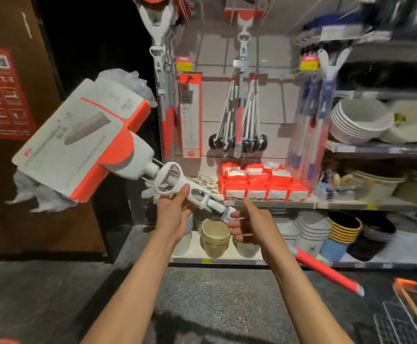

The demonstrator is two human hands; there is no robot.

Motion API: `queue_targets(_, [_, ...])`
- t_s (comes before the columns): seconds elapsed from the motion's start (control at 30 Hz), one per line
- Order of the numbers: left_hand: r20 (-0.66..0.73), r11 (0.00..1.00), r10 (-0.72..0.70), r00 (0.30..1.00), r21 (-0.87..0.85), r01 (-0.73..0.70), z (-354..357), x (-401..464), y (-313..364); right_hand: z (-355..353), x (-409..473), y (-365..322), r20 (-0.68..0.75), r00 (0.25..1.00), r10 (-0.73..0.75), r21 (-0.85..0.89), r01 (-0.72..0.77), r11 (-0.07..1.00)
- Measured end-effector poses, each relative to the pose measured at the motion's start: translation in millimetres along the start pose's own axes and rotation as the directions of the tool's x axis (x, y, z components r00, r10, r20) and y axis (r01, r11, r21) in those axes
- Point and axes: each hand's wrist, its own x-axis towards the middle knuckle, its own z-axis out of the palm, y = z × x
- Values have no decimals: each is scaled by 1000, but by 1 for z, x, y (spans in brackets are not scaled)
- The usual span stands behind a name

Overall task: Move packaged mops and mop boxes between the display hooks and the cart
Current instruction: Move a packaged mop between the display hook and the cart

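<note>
Holding a packaged white-and-orange flat mop with a cardboard sleeve over its head (pixel 83 142) slantwise, the person keeps its head up at ten o'clock and its orange-gripped pole end (pixel 326 271) down at four o'clock, beside the wire cart with an orange rim (pixel 411 301). The left hand (pixel 175 207) curls round the white plastic wringer frame; the right hand (pixel 249 222) curls round the pole just below it.

It looks light but top-heavy: the bulky head hangs far from both hands, so it probably wants to swing. The pole and frame seem stiff, the sleeve and its clear plastic wrap crushable and slick; the frame and pole are the sound places to hold.

The right arm hides the pole's middle, and most of the cart is cut off. The white pegboard display with hanging mops (pixel 227 70) at twelve o'clock is blurred; its hooks are hard to pick out.
</note>
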Motion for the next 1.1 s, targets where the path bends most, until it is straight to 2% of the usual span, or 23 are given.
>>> queue_targets(0.1, [26, 998, 17, 1000, 61, -19, 30, -6, -17, -29, 1, -12, 4, 985, -175, 5, 175, 985])
queue_targets(0.17, [55, 993, 43, 998, 106, -49, 49, -11, -29, -47, 6, -16, 17, 960, -278, -55, 278, 959])
queue_targets(0.27, [98, 986, 76, 992, 142, -89, 72, -18, -45, -70, 19, -18, 104, 918, -383, -131, 395, 909])
queue_targets(0.4, [182, 972, 110, 977, 187, -145, 99, -24, -60, -90, 39, -20, 222, 893, -390, -125, 423, 897])
queue_targets(0.53, [267, 936, 173, 948, 254, -242, 122, -20, -60, -109, 56, -28, 276, 861, -428, -172, 482, 859])
queue_targets(0.7, [360, 927, 166, 918, 261, -270, 150, 1, -56, -124, 79, -42, 257, 846, -468, -215, 522, 825])
queue_targets(0.97, [495, 924, 139, 858, 246, -292, 200, 67, -62, -140, 141, -63, 150, 821, -551, -149, 570, 808])
queue_targets(1.1, [508, 925, 187, 841, 197, -325, 233, 112, -63, -140, 183, -83, 100, 818, -567, -67, 574, 816])
